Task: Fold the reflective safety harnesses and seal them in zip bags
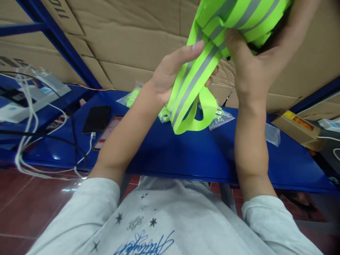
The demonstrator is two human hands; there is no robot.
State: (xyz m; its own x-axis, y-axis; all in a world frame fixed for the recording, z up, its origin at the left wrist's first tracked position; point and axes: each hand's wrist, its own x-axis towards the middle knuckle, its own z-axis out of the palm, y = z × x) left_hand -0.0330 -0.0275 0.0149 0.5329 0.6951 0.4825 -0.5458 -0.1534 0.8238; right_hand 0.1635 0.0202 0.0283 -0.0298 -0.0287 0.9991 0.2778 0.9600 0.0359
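Observation:
A bundle of neon-yellow reflective straps (pixel 239 17) with grey stripes is held up above the blue table. My left hand (pixel 175 67) is closed round its hanging bands, the thumb lying over them. My right hand (pixel 249 56) grips the thicker upper part, its thumb pressed on the front and its other fingers hidden behind. Loops of strap dangle below my left hand, over the table. Behind them lie clear plastic bags (pixel 222 120) with more neon-yellow material, one of them partly covered by the straps.
Left on the blue table (pixel 191 156) are a black phone (pixel 96 119), a second phone with a lit screen (pixel 110 130) and tangled white cables (pixel 26 117). At right stand an open cardboard box (pixel 297 131) and a flat clear bag (pixel 272 135). Large cardboard (pixel 127 42) rises behind.

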